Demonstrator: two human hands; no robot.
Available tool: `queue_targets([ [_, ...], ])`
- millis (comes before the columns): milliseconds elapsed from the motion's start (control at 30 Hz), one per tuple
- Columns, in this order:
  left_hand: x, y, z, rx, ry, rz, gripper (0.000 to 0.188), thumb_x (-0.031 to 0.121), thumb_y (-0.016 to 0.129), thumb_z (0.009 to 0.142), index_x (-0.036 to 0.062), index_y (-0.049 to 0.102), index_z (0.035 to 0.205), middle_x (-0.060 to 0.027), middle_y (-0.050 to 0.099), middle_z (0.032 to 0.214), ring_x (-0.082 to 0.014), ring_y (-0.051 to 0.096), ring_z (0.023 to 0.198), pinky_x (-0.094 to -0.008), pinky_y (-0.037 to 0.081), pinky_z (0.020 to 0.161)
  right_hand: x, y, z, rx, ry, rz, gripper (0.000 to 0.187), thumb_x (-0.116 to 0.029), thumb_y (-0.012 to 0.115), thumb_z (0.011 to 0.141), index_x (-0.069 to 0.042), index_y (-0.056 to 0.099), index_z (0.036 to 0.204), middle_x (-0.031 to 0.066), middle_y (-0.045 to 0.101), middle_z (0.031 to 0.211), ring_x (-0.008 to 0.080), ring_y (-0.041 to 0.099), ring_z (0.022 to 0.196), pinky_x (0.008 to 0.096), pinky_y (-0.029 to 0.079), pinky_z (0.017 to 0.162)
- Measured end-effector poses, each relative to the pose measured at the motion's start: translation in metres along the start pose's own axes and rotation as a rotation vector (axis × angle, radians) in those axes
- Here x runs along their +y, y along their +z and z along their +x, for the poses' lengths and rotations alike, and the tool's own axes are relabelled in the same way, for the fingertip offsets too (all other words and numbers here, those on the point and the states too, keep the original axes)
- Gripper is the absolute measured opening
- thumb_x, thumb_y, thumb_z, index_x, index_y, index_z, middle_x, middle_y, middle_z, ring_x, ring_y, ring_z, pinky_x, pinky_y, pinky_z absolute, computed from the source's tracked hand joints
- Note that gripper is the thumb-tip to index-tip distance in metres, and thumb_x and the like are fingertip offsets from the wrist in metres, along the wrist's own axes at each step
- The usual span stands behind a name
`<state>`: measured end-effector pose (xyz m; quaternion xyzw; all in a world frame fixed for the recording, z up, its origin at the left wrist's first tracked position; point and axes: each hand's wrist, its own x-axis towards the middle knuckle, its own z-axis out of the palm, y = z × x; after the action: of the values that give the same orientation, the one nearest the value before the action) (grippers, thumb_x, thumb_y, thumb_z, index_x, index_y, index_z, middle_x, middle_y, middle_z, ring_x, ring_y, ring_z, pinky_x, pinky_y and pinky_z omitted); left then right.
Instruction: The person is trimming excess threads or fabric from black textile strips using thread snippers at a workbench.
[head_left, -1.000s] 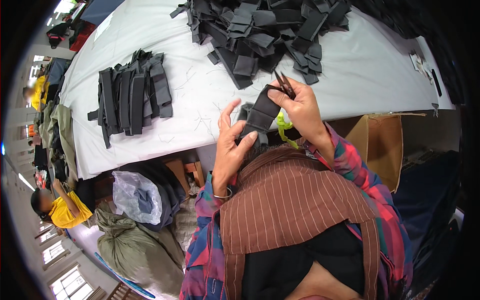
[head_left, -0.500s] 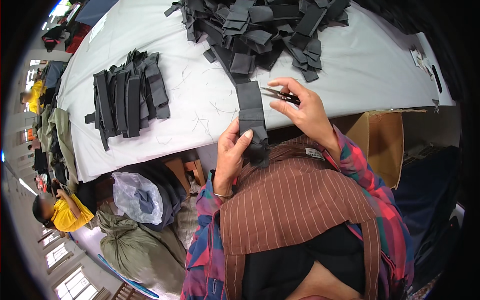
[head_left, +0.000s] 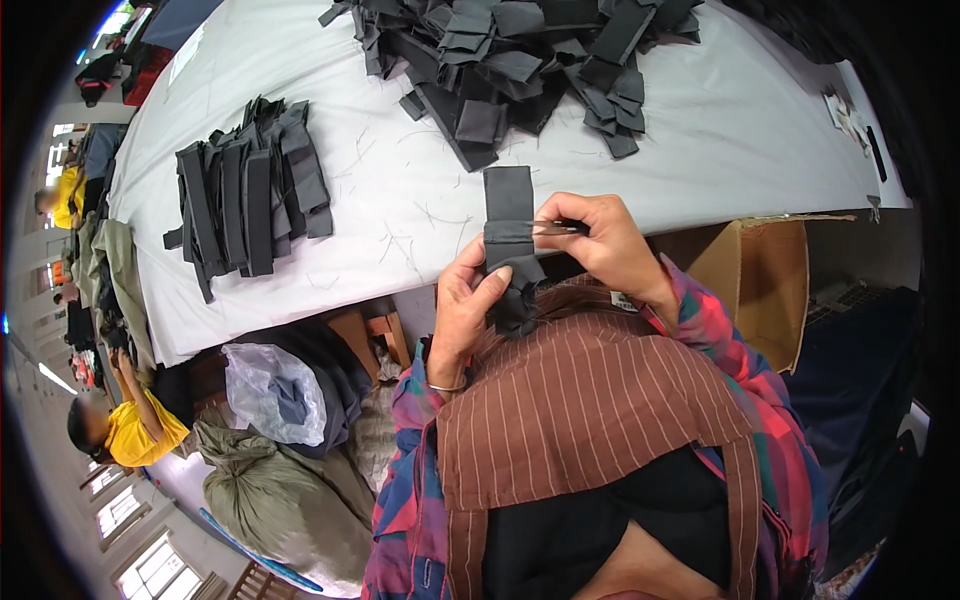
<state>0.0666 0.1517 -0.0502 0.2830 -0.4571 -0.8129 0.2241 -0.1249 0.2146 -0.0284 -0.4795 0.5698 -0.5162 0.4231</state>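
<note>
A black fabric strip (head_left: 509,225) stands upright just over the near edge of the white table (head_left: 700,140), its top end flat against the tabletop and its lower end bunched toward the person's chest. The left hand (head_left: 462,312) is closed on the strip's lower part, thumb pressed across the front of the cloth, holding it taut. The right hand (head_left: 600,240) is closed around small scissors (head_left: 548,229), whose thin blades point left and meet the strip's right edge about halfway up. The step in hand looks like trimming: loose threads or a stray edge being snipped off one piece. The next move, as a judgement, calls for the left hand's steady tension so the blades catch only thread and not the cloth itself, and a short, careful snip close to the edge. Beyond the strip, near the far edge of the table, lies a large loose heap of black pieces (head_left: 520,60), and toward the left edge sits a tidier stack of strips (head_left: 245,195) laid side by side. Thin thread ends scatter the tabletop between them. A cardboard box (head_left: 765,280) stands below the table at the person's right.
</note>
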Motion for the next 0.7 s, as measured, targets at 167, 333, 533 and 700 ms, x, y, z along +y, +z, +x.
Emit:
queue_targets([
  [167,-0.004,-0.004,0.004,0.096,0.006,-0.075,0.035,-0.001,0.049,0.086,-0.0051,0.049,0.12,-0.0127,0.063,0.104,-0.016,0.064,0.089,-0.0277,0.054,0.078,0.002,-0.008,-0.001,0.082,-0.001,0.135,0.012,-0.008,0.069,0.081,-0.002,0.064,0.091,0.0025,0.058,0.074,0.0075,0.055,0.072,0.0218,0.045,0.067],
  [333,-0.001,-0.005,0.004,0.127,0.0,-0.103,0.035,-0.002,0.045,0.085,-0.0051,0.049,0.12,-0.0141,0.063,0.102,-0.0172,0.065,0.087,-0.0283,0.056,0.076,-0.001,-0.017,-0.003,0.094,-0.101,-0.239,0.02,-0.017,0.071,0.08,-0.007,0.067,0.097,0.0048,0.066,0.081,0.0147,0.062,0.072,0.0259,0.047,0.07],
  [533,0.003,0.001,0.003,0.114,-0.005,-0.038,0.037,-0.003,0.045,0.083,-0.0029,0.053,0.119,-0.0044,0.061,0.104,-0.0086,0.057,0.09,-0.0228,0.046,0.081,-0.011,-0.013,-0.005,0.045,-0.259,-0.551,0.014,-0.017,0.07,0.077,-0.009,0.068,0.088,0.0042,0.067,0.08,0.0211,0.063,0.07,0.0308,0.047,0.065],
  [700,0.005,0.0,0.002,0.101,-0.019,0.001,0.037,-0.003,0.045,0.082,-0.0029,0.054,0.118,-0.003,0.06,0.103,-0.0071,0.055,0.089,-0.0219,0.045,0.08,-0.013,-0.014,-0.003,0.031,-0.295,-0.589,0.013,-0.021,0.071,0.077,-0.01,0.068,0.084,0.0025,0.067,0.077,0.0213,0.062,0.068,0.0324,0.045,0.063],
])
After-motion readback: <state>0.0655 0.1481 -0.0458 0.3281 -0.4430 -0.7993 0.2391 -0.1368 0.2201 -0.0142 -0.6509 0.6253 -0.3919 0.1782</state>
